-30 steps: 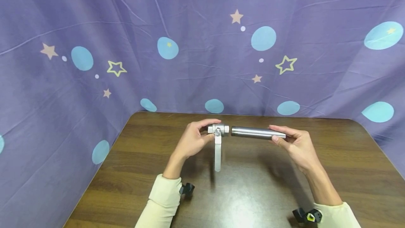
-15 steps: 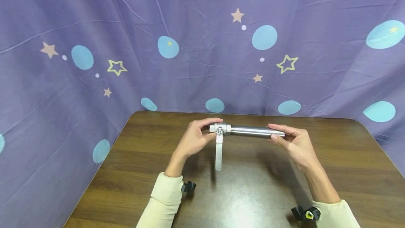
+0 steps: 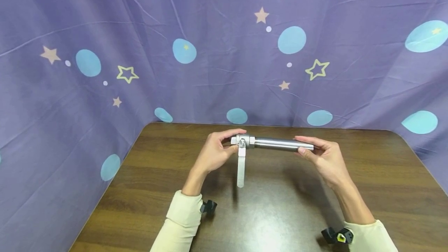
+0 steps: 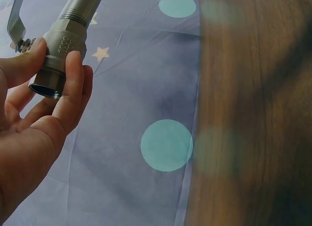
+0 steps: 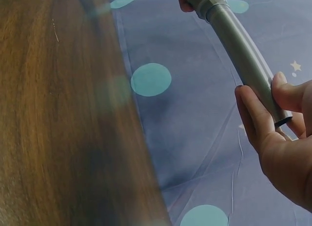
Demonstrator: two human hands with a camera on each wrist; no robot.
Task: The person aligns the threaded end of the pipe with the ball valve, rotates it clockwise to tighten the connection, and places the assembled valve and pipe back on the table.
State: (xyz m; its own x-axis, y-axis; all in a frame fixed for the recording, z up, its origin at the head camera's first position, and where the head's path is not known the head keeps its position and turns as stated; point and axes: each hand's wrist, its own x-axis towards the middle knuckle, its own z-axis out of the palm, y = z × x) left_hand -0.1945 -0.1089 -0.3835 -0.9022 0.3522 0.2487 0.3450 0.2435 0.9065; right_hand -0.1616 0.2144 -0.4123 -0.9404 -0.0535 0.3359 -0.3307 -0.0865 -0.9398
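A silver ball valve point(image 3: 247, 140) with a long flat lever handle point(image 3: 241, 170) is held above the table by my left hand point(image 3: 215, 153), thumb on the near side and fingers behind. Its lever points down toward me. A shiny metal pipe point(image 3: 276, 144) meets the valve's right end, and some thread on the pipe point(image 4: 73, 15) still shows at the joint in the left wrist view. My right hand point(image 3: 327, 162) pinches the pipe's far right end between thumb and fingers. The valve's other end point(image 4: 46, 92) is an open bore.
The brown wooden table point(image 3: 157, 189) lies beneath both hands. A purple curtain point(image 3: 217, 49) with stars and blue spots hangs along its back and left side. Small black devices are worn at the left cuff point(image 3: 209, 207) and right cuff point(image 3: 337, 236).
The gap between pipe and valve has closed; the pipe's left end now meets the valve. Over the last half second, both hands have barely moved.
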